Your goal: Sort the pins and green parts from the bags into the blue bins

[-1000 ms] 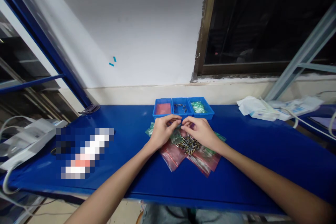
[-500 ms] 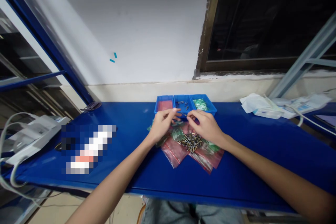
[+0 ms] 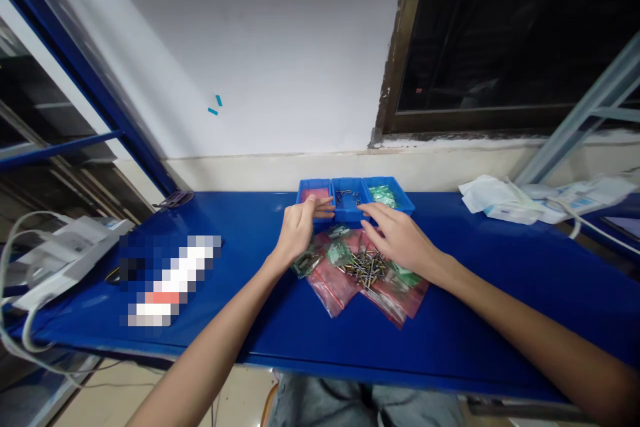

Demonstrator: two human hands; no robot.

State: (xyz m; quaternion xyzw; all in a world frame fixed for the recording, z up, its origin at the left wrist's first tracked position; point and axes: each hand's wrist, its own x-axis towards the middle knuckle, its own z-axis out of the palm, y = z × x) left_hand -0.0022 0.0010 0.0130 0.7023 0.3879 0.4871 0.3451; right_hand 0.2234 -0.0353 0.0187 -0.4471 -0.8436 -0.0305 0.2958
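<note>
Blue bins [image 3: 350,215] stand beyond the left hand [image 3: 297,225], fingers pointing toward three o'clock, grasp unclear, and the right hand [image 3: 400,235], released, thumb apart. Between them, toward six o'clock, slim brass-and-silver metal pieces [image 3: 367,269] lie jumbled on red bags [image 3: 333,288].

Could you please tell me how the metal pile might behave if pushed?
The metal pile would probably scatter, since its pieces look loose and crisscrossed. Some may roll, being slim and long. The red bags under it could crumple, looking thin and creased.
</note>
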